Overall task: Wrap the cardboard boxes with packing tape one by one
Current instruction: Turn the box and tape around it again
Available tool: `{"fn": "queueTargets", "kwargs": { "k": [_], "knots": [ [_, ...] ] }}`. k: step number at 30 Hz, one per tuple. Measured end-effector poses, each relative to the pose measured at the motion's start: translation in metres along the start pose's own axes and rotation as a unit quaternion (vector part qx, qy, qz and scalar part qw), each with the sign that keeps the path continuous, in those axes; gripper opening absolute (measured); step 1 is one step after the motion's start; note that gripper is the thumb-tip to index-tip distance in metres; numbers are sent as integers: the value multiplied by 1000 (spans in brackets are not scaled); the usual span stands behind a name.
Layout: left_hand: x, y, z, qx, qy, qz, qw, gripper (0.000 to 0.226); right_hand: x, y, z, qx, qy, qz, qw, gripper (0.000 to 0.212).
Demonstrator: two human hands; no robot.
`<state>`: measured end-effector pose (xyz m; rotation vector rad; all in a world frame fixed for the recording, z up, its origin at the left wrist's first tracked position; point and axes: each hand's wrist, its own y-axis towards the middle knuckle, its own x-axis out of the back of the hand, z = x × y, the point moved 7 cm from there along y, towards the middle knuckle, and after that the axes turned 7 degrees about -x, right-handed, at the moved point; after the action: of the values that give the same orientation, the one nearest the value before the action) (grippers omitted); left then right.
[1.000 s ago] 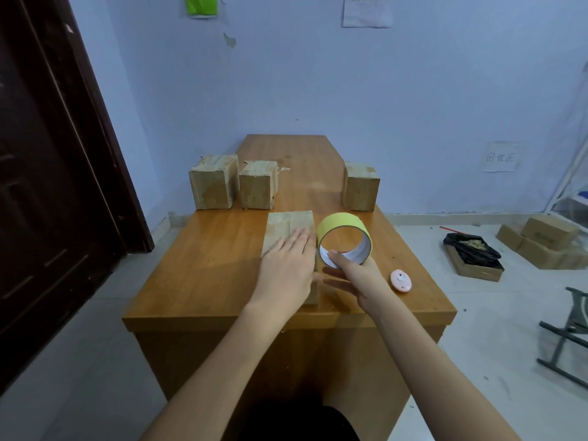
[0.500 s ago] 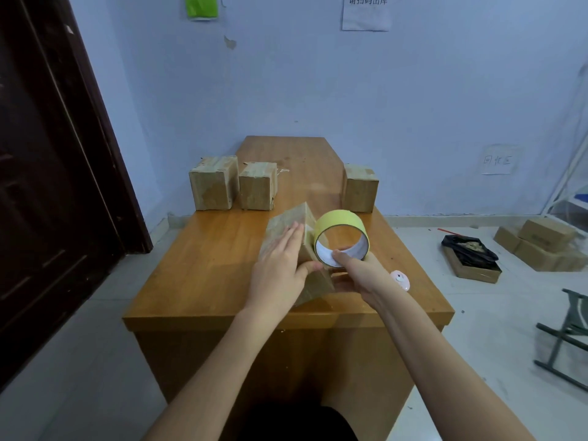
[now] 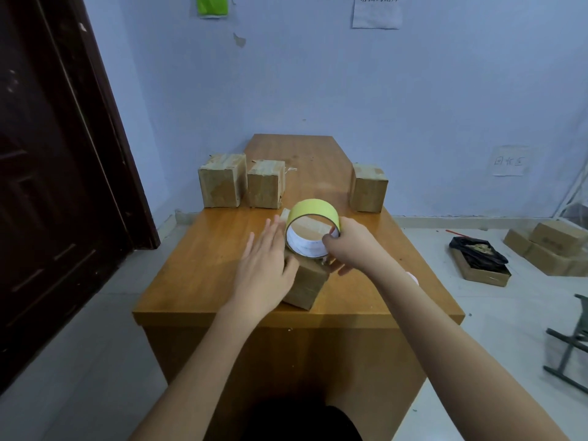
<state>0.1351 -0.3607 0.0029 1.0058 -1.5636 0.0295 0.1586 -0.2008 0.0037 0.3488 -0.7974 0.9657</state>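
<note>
The left hand [image 3: 265, 275] lies flat, fingers spread, against the tilted cardboard box [image 3: 305, 286] near the table's front edge. Just beyond, the right hand [image 3: 351, 249] pinches the tape roll [image 3: 311, 229] over it. Press steadily; draw the tape taut.

— What's different from a second ago?

— The box [image 3: 305, 283] under my left hand [image 3: 265, 275] lay flat on the counter [image 3: 203, 281] then; now it's tipped up on an edge, near the frame's centre.

— And the tape?

— My right hand [image 3: 351, 249] has carried the tape roll [image 3: 311, 229] from beside the box to over its top. The pink thing at lower right is now mostly hidden behind my forearm.
</note>
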Motion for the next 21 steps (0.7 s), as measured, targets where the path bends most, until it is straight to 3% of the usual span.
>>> {"fn": "queueTargets", "kwargs": {
  "k": [2, 5, 9, 14, 18, 21],
  "knots": [
    [-5, -1, 2, -8, 22, 10, 1000, 58, 2, 2, 3, 0, -68, -16, 998, 14],
    [-9, -5, 7, -4, 69, 16, 998, 73, 2, 5, 12, 27, -143, -70, 987, 24],
    [-16, -13, 11, 5, 92, 29, 995, 90, -5, 3, 17, 34, -73, -77, 994, 33],
    [-19, -16, 11, 20, 113, 14, 993, 91, -2, 0, 25, 55, -71, -60, 994, 14],
    [-22, -13, 8, 5, 150, 17, 988, 90, 12, -1, 3, 10, 140, 1, 990, 13],
    [-21, -12, 7, 3, 150, 25, 988, 88, 15, -4, -11, 6, 182, -37, 983, 9]
  ]
}}
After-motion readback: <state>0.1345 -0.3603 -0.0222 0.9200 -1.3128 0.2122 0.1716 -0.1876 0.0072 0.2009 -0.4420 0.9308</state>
